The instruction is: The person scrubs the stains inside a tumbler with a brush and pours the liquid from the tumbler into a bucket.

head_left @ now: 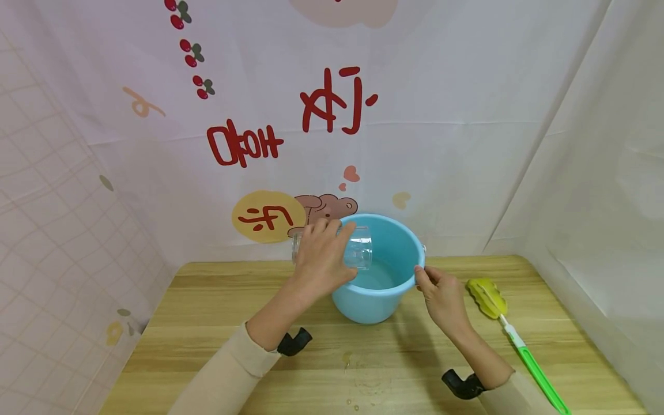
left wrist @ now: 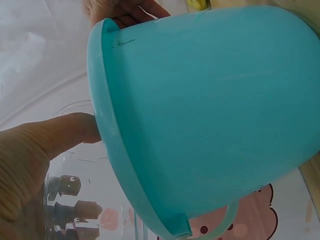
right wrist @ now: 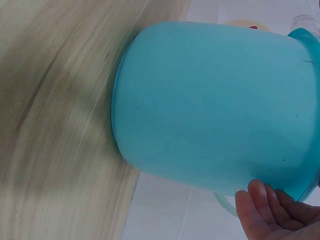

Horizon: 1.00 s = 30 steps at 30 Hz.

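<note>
Clear glass [head_left: 358, 251], smooth plastic bucket [head_left: 386, 308]

Your head camera looks forward and down from above the desk [head_left: 394, 369], taking in the whole blue bucket [head_left: 381, 271] against the back curtain. Your left wrist view sits very close to the bucket's [left wrist: 210, 115] outer wall and rim; your right wrist view looks just as closely along the desk [right wrist: 55, 125] at the same wall [right wrist: 210, 105].

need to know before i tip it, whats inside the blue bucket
The blue bucket holds shallow water at the bottom. The left hand tilts a clear glass over it. The near inner wall is hidden by the rim.
</note>
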### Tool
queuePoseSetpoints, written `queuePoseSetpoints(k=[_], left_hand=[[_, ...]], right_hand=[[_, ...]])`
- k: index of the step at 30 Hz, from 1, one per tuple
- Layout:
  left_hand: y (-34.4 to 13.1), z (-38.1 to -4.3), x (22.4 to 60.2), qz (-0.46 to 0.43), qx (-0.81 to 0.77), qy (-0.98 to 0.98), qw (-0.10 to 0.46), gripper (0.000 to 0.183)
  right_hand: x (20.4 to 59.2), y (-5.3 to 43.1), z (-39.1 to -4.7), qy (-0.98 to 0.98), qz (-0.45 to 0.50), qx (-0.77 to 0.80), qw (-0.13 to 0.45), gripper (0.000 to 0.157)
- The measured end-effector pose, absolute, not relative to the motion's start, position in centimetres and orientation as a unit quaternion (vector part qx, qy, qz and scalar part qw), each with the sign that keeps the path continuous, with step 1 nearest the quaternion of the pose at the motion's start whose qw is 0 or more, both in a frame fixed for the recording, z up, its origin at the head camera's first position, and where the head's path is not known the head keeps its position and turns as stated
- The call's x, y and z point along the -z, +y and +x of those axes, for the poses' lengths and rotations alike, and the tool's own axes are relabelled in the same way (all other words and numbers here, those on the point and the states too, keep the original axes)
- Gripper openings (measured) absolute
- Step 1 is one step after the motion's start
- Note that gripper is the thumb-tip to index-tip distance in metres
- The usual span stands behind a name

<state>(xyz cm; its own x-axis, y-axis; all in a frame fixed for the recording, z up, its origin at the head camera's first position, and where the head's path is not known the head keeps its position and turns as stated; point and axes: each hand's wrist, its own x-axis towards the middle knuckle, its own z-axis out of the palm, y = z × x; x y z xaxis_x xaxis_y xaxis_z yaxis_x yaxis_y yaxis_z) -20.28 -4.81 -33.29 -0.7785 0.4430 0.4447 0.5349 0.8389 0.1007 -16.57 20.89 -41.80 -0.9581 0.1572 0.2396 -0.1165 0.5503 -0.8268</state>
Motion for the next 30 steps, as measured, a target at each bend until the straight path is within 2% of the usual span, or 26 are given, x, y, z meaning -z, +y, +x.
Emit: queuePoseSetpoints(k=[19, 30], left_hand=[[-5.5, -20.3, 33.2, -0.235, 0.167, -0.940, 0.185, 0.084], [-6.1, -20.1, 33.6, -0.203, 0.248, -0.925, 0.202, 0.084]], right_hand=[[41.7, 20.8, -16.5, -0.872, -0.014, -0.468, 0.145, 0.047], [41.7, 20.9, -16.5, -0.871, -0.015, -0.470, 0.141, 0.048]])
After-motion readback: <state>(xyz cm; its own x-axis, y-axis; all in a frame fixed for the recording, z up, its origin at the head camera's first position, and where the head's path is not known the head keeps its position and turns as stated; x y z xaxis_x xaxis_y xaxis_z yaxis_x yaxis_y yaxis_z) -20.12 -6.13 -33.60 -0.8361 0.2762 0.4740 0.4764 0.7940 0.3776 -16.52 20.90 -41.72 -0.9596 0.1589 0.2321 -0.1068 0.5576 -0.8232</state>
